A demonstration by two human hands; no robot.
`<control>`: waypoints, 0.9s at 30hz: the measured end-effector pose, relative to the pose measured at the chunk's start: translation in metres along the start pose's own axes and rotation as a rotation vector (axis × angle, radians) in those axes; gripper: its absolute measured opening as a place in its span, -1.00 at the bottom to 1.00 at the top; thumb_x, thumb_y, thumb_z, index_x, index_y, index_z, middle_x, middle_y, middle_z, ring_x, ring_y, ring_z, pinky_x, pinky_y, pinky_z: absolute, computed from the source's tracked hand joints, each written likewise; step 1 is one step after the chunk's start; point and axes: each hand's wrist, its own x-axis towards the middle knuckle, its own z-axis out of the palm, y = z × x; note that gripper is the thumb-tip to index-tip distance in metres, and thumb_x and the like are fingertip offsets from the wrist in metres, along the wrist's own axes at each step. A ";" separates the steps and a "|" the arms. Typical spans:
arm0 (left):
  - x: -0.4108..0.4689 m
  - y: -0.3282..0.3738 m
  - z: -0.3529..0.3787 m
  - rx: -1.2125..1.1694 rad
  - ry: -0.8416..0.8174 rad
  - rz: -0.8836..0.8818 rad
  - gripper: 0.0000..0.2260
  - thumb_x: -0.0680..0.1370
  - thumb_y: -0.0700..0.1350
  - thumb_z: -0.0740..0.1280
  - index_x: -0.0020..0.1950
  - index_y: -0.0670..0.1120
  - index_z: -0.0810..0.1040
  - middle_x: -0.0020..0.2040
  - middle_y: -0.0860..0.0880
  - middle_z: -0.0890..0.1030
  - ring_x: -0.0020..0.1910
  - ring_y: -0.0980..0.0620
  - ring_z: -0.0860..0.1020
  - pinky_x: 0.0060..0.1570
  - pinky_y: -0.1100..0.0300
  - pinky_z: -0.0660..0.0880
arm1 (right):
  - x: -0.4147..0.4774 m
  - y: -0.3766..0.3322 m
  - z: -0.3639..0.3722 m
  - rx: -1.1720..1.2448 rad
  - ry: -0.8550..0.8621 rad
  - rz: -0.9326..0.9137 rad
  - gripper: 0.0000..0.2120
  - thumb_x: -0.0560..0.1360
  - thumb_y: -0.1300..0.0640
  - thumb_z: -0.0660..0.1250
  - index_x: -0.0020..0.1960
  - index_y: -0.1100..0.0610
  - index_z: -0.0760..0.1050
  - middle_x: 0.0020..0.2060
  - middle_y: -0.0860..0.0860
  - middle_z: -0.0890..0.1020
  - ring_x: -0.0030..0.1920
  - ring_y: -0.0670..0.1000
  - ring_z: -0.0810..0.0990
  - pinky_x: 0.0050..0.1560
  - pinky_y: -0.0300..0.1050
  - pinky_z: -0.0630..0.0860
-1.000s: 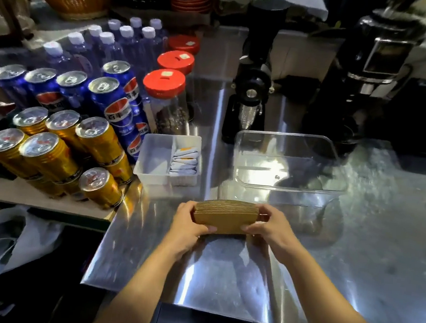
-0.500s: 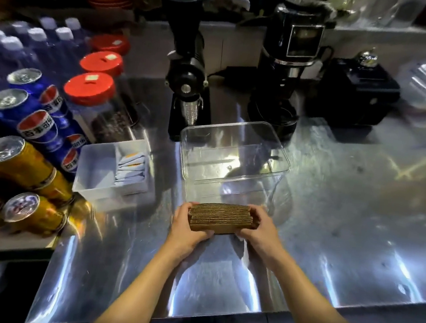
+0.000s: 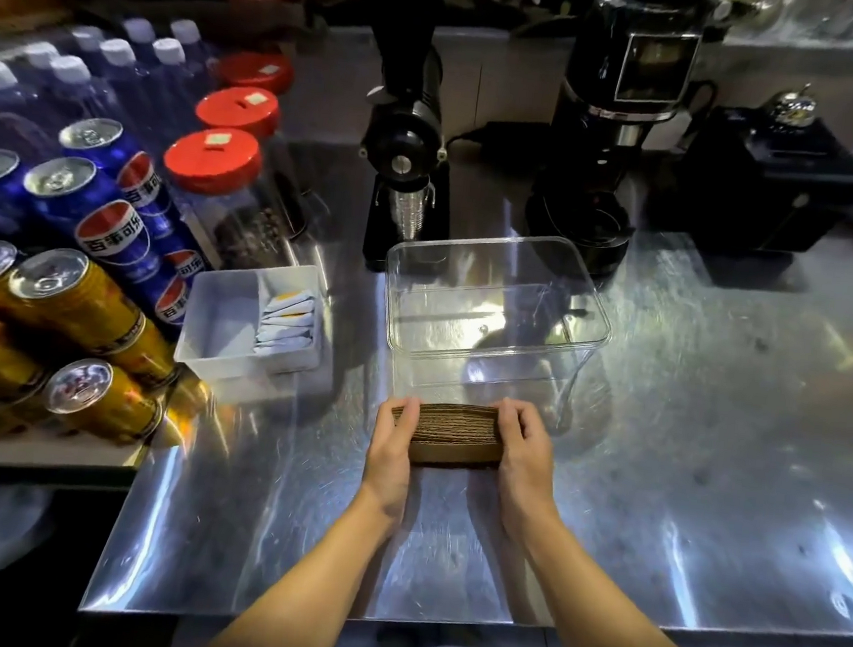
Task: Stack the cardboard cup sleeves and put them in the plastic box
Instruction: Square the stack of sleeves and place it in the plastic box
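Note:
A stack of brown cardboard cup sleeves [image 3: 456, 434] stands on edge on the steel counter, pressed between both hands. My left hand [image 3: 393, 439] grips its left end and my right hand [image 3: 524, 448] grips its right end. Just behind the stack sits the clear plastic box [image 3: 499, 298], open at the top with nothing inside. The stack is in front of the box's near wall, outside it.
A white divided tray [image 3: 218, 325] with paper sachets sits left of the box. Blue and gold drink cans [image 3: 81, 293] and red-lidded jars [image 3: 212, 160] crowd the left. Two black coffee grinders [image 3: 409, 141] and a black device [image 3: 767, 183] stand behind the box.
The view has swung right and steadied. Both hands have kept hold of the sleeve stack, which has stayed on the counter in front of the box, squared up more tightly.

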 end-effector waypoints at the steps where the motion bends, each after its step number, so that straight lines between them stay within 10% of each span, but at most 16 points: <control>1: -0.001 0.000 0.003 0.030 0.049 0.022 -0.77 0.49 0.10 0.27 -0.10 -0.07 0.48 -0.19 -0.02 0.56 -0.21 0.10 0.56 -0.12 0.21 0.48 | 0.001 -0.002 0.000 0.008 0.019 -0.007 -0.75 0.56 0.08 0.17 -0.27 0.00 0.48 -0.35 -0.08 0.51 -0.34 -0.19 0.47 -0.30 -0.35 0.42; 14: -0.006 0.000 0.001 0.187 -0.031 0.018 -0.80 0.53 0.09 0.22 0.11 0.11 0.53 0.23 0.04 0.54 0.27 0.03 0.46 0.37 -0.02 0.32 | 0.000 0.015 -0.007 -0.158 0.036 0.032 -0.72 0.57 0.06 0.11 -0.20 0.11 0.51 -0.34 -0.05 0.51 -0.37 -0.23 0.44 -0.35 -0.42 0.36; 20: -0.012 0.007 -0.029 0.345 -0.243 0.000 -0.32 0.24 0.12 0.47 0.33 0.09 0.35 0.25 0.02 0.51 0.19 0.11 0.52 0.13 0.23 0.48 | 0.005 0.014 -0.009 -0.223 0.005 0.022 -0.68 0.58 0.00 0.08 -0.29 0.05 0.40 -0.37 -0.06 0.44 -0.37 -0.17 0.39 -0.28 -0.26 0.34; 27: -0.011 0.001 -0.045 0.532 -0.167 0.150 -0.54 0.38 -0.23 0.46 0.15 0.20 0.47 0.12 0.13 0.61 0.15 0.19 0.55 0.21 0.23 0.47 | 0.005 0.015 -0.012 -0.279 -0.016 0.015 -0.67 0.57 -0.03 0.08 -0.30 0.09 0.37 -0.38 -0.06 0.41 -0.41 -0.20 0.35 -0.27 -0.12 0.31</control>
